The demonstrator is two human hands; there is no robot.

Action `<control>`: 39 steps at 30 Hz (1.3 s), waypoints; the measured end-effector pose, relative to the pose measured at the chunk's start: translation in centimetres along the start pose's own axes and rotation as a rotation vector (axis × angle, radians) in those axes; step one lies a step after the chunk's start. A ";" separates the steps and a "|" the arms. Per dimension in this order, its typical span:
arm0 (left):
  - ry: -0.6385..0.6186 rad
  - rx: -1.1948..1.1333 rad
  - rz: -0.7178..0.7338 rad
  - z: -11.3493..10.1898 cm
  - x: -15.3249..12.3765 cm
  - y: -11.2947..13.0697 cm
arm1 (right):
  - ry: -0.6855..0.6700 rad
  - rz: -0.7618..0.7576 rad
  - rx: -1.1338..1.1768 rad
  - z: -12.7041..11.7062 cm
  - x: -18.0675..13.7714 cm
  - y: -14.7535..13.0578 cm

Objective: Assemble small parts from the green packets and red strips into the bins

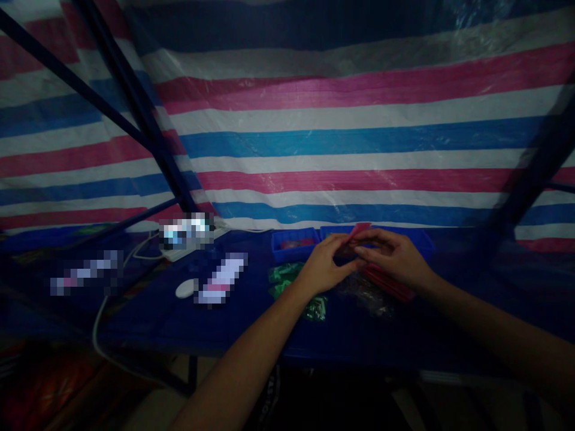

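Observation:
Both my hands meet over a dark blue table (pixel 233 323) in dim light. My left hand (pixel 326 263) and my right hand (pixel 395 257) pinch a small flat red piece (pixel 359 230) between their fingertips, just above a blue tray (pixel 417 239). Under my right hand lies a stack of red strips (pixel 390 284) and a clear plastic bag (pixel 368 296). Small green packets (pixel 285 275) lie beside my left wrist.
A second blue tray (pixel 294 242) with red items stands left of my hands. A white round object (pixel 186 288), a power strip with a white cable (pixel 101 323) and blurred-out items lie on the table's left. A striped tarp (pixel 341 120) hangs behind; dark poles (pixel 135 102) cross it.

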State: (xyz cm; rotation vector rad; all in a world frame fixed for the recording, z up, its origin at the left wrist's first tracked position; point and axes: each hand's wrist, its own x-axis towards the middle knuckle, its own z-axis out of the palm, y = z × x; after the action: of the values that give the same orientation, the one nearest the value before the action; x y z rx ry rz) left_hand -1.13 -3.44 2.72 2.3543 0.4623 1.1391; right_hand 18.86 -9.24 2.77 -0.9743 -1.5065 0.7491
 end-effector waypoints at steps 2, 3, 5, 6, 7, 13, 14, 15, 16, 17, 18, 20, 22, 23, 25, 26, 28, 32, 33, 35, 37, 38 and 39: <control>-0.007 0.002 -0.021 0.0 0.0 -0.2 | -0.002 -0.006 -0.020 0.1 -0.1 -0.3; -0.003 0.001 -0.040 -0.1 0.0 -0.4 | 0.035 -0.023 -0.050 0.0 -0.1 -0.3; 0.011 -0.020 -0.092 -0.2 0.0 -0.7 | 0.156 -0.078 -0.123 -0.1 0.0 -0.2; 0.016 -0.047 -0.118 -0.2 0.0 -0.8 | 0.222 -0.108 -0.158 -0.3 0.1 0.0; 0.019 -0.085 -0.140 -0.2 -0.1 -0.9 | 0.274 -0.131 -0.181 -0.4 0.2 0.2; -0.026 -0.306 -0.198 0.5 -0.3 -1.2 | 0.201 -0.072 -0.082 -0.6 0.6 0.7; -0.031 -0.313 -0.208 0.6 -0.3 -1.3 | 0.166 -0.044 -0.070 -0.6 0.6 0.7; -0.035 -0.314 -0.217 0.7 -0.3 -1.3 | 0.147 -0.024 -0.078 -0.6 0.6 0.7; -0.035 -0.304 -0.225 0.7 -0.3 -1.4 | 0.154 -0.017 -0.105 -0.7 0.5 0.7; -0.028 -0.280 -0.228 0.7 -0.3 -1.4 | 0.187 -0.021 -0.142 -0.7 0.5 0.6; -0.010 -0.239 -0.225 0.7 -0.3 -1.4 | 0.233 -0.035 -0.187 -0.8 0.5 0.4; 0.068 -0.112 -0.203 0.5 -0.2 -1.2 | 0.322 -0.085 -0.274 -0.8 0.4 0.1; 0.166 0.015 -0.194 0.1 -0.2 -0.9 | 0.378 -0.163 -0.351 -0.8 0.2 -0.2; 0.193 0.047 -0.209 0.0 -0.3 -0.8 | 0.385 -0.206 -0.391 -0.8 0.1 -0.4; 0.169 -0.009 -0.281 -0.2 -0.3 -0.6 | 0.355 -0.289 -0.464 -0.8 -0.2 -0.6; 0.122 -0.101 -0.320 -0.2 -0.2 -0.6 | 0.319 -0.325 -0.496 -0.7 -0.2 -0.7; 0.016 -0.347 -0.375 0.0 -0.1 -0.6 | 0.208 -0.402 -0.550 -0.7 -0.3 -0.6; -0.047 -0.588 -0.353 0.3 0.5 -1.0 | -0.075 -0.556 -0.615 -0.4 -0.1 -0.2; -0.014 -0.564 -0.333 0.3 0.6 -1.2 | -0.131 -0.580 -0.621 -0.3 -0.1 -0.2; 0.065 -0.474 -0.324 0.2 0.6 -1.7 | -0.213 -0.614 -0.618 -0.2 -0.1 -0.3; 0.119 -0.399 -0.353 0.0 0.6 -2.2 | -0.230 -0.627 -0.606 -0.2 -0.2 -0.5; 0.131 -0.379 -0.360 -0.1 0.5 -2.3 | -0.197 -0.617 -0.597 -0.2 -0.3 -0.6; 0.143 -0.368 -0.355 -0.1 0.5 -2.4 | -0.138 -0.589 -0.585 -0.1 -0.3 -0.6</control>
State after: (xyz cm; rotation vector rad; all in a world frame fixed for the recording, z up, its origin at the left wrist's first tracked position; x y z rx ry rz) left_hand -1.15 -1.23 1.79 1.7991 0.6311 1.1152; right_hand 18.89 -9.81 3.17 -0.8265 -2.0591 -0.0616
